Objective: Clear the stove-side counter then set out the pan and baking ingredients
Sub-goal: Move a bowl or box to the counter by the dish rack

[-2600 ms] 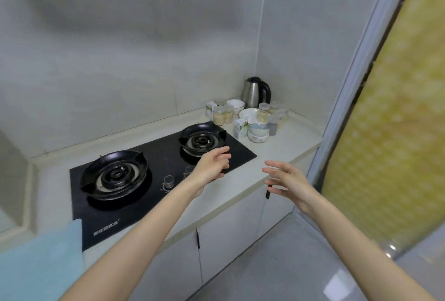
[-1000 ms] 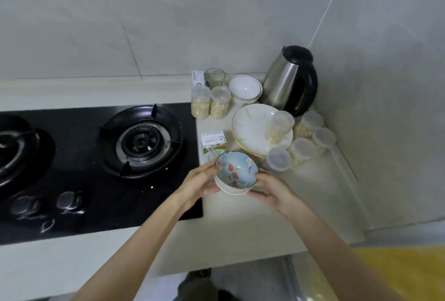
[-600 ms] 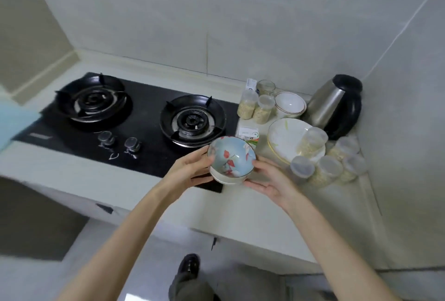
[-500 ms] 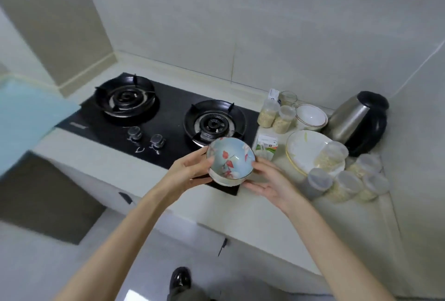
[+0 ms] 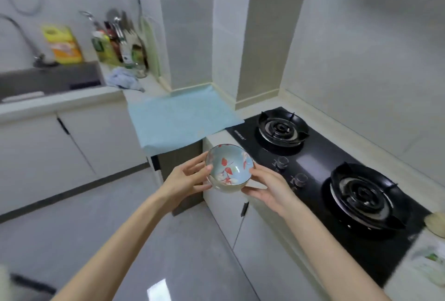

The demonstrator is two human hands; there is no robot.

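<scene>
fingers (image 5: 206, 169) of left hand (image 5: 185, 179) and right hand (image 5: 271, 188) curl around floral bowl (image 5: 228, 168), one hand each side | bowl in air near stove (image 5: 320, 163) corner, seemingly beyond table (image 5: 349, 134) edge | risk: if side grip loosens, bowl drops on floor (image 5: 120, 204), probably breaks

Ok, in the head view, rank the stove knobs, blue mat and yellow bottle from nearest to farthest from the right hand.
1. Stove knobs: just beyond the right hand, on the cooktop front strip.
2. Blue mat: left of the cooktop, past the bowl.
3. Yellow bottle: far left, beside the sink.
</scene>
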